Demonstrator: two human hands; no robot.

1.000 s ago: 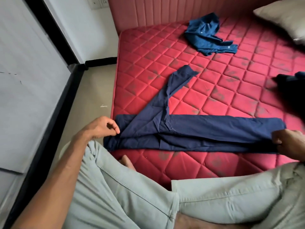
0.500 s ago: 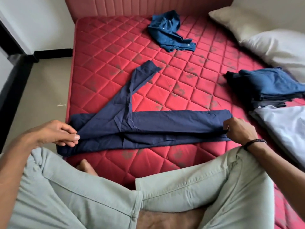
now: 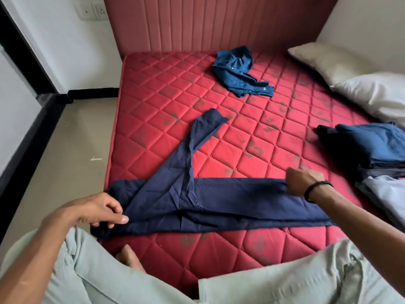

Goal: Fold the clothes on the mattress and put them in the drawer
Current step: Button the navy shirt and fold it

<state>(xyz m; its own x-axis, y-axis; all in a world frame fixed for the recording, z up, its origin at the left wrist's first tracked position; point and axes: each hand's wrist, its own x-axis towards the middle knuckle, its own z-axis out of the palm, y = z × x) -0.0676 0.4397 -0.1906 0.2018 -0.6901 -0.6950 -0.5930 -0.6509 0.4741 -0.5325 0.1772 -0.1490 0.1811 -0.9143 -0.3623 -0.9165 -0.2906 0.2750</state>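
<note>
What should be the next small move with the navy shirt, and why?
Probably fold the sleeve down onto the body. The navy shirt lies in a long strip on the mattress, the left hand and right hand pinching its ends, but that one sleeve sticks out diagonally.

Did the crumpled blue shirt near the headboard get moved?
No. The crumpled blue shirt lies on the same mattress diamonds below the headboard; only the camera shifted.

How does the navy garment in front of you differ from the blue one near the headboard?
The navy garment lies stretched flat, part-folded, one strip angled out; the blue garment sits crumpled. Both the left hand and right hand hold the navy one; the blue one is untouched. Both lie on the mattress.
</note>
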